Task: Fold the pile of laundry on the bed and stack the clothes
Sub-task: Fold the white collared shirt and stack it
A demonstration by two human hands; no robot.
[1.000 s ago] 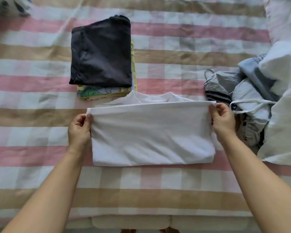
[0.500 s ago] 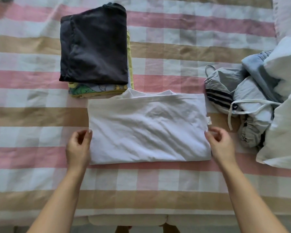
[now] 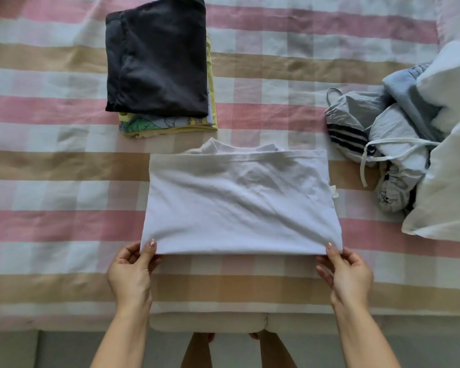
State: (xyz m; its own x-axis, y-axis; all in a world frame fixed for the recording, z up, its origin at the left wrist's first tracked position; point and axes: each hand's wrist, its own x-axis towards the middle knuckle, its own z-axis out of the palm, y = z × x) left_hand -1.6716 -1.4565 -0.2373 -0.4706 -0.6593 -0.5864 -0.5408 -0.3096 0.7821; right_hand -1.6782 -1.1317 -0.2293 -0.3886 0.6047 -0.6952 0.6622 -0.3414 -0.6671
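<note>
Beyond the far left corner of the folded white cotton T-shirt (image 3: 239, 205), a small stack is sitting on the pink, beige and white checked bed sheet (image 3: 51, 107). It has a folded charcoal-black garment (image 3: 157, 62) lying on top of a folded pale yellow garment with a green and blue print (image 3: 154, 126), whose edges are peeking out toward the shirt.

At the shirt's near left corner, the person's left hand (image 3: 129, 272) is pinching the fabric, thumb on top and fingers curling underneath. The shirt itself is lying flat on the sheet as a wide rectangle. Its neckline is showing past the far edge, and a small white label (image 3: 334, 193) is poking out of its right side.

At the shirt's near right corner, the right hand (image 3: 348, 274) is pinching the cloth the same way, thumb over the edge.

To the right of the shirt and apart from it, a crumpled pile of unfolded grey and light blue laundry (image 3: 383, 144) is waiting, with dark stripes and a white drawstring showing. A puffy white piece of bedding (image 3: 452, 181) is lying against the pile's far side from the shirt.
</note>
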